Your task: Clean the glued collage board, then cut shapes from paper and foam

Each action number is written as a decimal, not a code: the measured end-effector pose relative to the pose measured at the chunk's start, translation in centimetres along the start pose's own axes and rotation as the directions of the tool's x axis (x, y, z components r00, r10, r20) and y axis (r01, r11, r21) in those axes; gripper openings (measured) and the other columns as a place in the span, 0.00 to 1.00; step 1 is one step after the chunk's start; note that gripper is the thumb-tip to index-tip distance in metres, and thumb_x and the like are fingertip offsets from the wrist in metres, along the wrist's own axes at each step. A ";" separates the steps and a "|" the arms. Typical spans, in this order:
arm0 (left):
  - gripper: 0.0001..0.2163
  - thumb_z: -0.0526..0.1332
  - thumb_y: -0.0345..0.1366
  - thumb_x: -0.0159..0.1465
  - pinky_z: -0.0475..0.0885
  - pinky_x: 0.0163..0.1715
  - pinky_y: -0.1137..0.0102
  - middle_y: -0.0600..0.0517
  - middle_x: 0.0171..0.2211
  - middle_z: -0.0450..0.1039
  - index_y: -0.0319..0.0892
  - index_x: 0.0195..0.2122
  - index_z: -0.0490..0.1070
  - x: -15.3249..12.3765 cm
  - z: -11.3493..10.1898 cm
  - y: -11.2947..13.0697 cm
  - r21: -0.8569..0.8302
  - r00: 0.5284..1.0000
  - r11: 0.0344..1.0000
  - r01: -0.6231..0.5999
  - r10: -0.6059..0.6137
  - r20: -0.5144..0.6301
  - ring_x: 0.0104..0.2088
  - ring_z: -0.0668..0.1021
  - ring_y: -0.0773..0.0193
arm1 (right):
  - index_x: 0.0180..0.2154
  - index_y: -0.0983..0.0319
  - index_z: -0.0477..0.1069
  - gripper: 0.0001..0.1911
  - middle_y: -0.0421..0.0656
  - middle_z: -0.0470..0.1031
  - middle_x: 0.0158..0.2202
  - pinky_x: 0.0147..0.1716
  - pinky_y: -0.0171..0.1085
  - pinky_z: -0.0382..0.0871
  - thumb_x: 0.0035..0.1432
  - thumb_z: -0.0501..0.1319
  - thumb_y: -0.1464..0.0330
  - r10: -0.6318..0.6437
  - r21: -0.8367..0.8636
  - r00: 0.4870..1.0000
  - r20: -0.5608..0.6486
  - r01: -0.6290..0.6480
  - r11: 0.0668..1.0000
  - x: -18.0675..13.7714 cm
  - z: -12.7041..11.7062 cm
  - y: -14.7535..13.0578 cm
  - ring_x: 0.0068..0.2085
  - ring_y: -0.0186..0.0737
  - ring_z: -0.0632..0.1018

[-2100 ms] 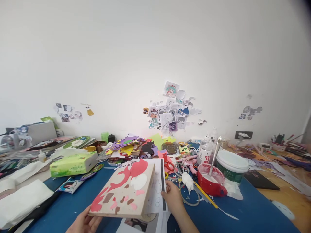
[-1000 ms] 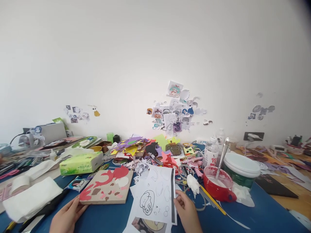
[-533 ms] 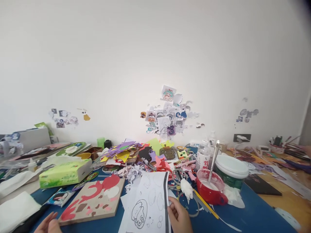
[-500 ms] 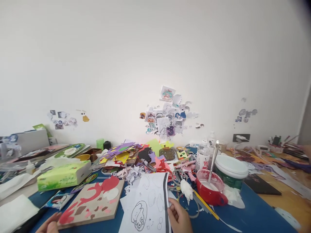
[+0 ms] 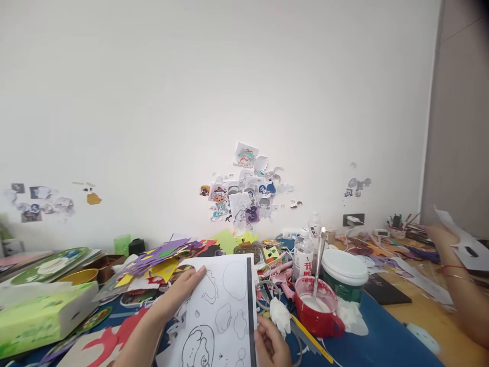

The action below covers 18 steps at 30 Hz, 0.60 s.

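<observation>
A white sheet of paper (image 5: 225,290) with outlined cartoon shapes and a dark strip down its right side is held up in front of me. My left hand (image 5: 187,286) grips its upper left edge, the forearm crossing in from the bottom. On the lower right edge my right hand (image 5: 272,342) is closed, its fingers curled by the dark strip. Partly behind my left forearm lies a board (image 5: 82,346) with red cut-paper pieces on it.
A red mug (image 5: 319,320) of white stuff holds a spoon (image 5: 319,260), beside a yellow cutter (image 5: 311,339), bottles (image 5: 303,252) and a lidded tub (image 5: 346,270). Coloured paper scraps (image 5: 156,262) pile up behind. A tissue pack (image 5: 49,316) lies left. Another person's arm (image 5: 458,290) reaches in at right with paper.
My left hand has left the board's corner and moved right and up onto the sheet's edge. The sheet has risen. The view has turned right, bringing another person's arm in.
</observation>
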<state>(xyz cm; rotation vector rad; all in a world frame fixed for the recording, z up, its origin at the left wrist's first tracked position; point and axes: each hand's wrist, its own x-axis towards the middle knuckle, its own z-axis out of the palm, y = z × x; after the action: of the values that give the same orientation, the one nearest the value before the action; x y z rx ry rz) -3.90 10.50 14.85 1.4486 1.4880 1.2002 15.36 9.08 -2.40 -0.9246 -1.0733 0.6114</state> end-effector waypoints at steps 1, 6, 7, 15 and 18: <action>0.21 0.63 0.54 0.46 0.70 0.28 0.69 0.50 0.26 0.74 0.39 0.27 0.71 0.2 0.2 0.0 -0.081 0.999 0.996 -0.022 0.025 0.036 0.30 0.75 0.58 | 0.35 0.65 0.76 0.27 0.44 0.71 0.21 0.19 0.30 0.65 0.50 0.56 0.48 0.009 0.015 1.000 -0.001 -0.009 1.000 0.5 0.3 0.3 0.20 0.35 0.70; 0.23 0.62 0.57 0.45 0.71 0.24 0.67 0.47 0.23 0.75 0.38 0.28 0.71 1.3 0.6 -2.1 -0.199 0.997 0.980 -0.023 0.038 0.073 0.25 0.77 0.55 | 0.39 0.65 0.76 0.27 0.42 0.70 0.19 0.16 0.29 0.63 0.53 0.54 0.50 -0.019 -0.081 0.999 0.029 0.021 0.996 1.8 1.0 1.3 0.18 0.34 0.68; 0.23 0.63 0.57 0.44 0.71 0.23 0.67 0.48 0.23 0.75 0.38 0.26 0.71 1.5 0.3 -2.5 -0.170 0.998 0.985 -0.019 0.028 0.053 0.25 0.76 0.55 | 0.41 0.65 0.75 0.27 0.43 0.71 0.20 0.17 0.29 0.63 0.55 0.52 0.51 -0.044 -0.116 0.998 0.043 0.049 0.992 1.8 0.9 1.2 0.19 0.34 0.69; 0.21 0.63 0.55 0.46 0.68 0.20 0.70 0.52 0.20 0.72 0.39 0.26 0.69 2.3 -1.6 -3.0 -0.226 0.962 0.972 -0.060 -0.003 -0.273 0.25 0.75 0.58 | 0.38 0.62 0.73 0.14 0.51 0.75 0.35 0.37 0.41 0.68 0.58 0.50 0.66 -0.409 -0.700 0.906 0.111 0.364 0.615 2.3 -4.5 -0.9 0.37 0.48 0.75; 0.20 0.62 0.54 0.47 0.66 0.19 0.72 0.52 0.20 0.72 0.40 0.25 0.67 2.1 -1.2 -2.8 -0.273 0.955 0.961 -0.050 -0.034 -0.295 0.24 0.74 0.60 | 0.37 0.62 0.74 0.13 0.52 0.73 0.37 0.36 0.44 0.68 0.54 0.52 0.71 -0.338 -0.863 0.920 0.200 0.329 0.384 2.8 -6.3 -0.6 0.38 0.52 0.74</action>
<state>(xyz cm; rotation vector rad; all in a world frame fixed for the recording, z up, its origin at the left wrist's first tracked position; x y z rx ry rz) -6.16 12.60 12.82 1.1223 1.4350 1.6177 22.21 8.95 -1.74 -1.5483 -1.5592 -0.4143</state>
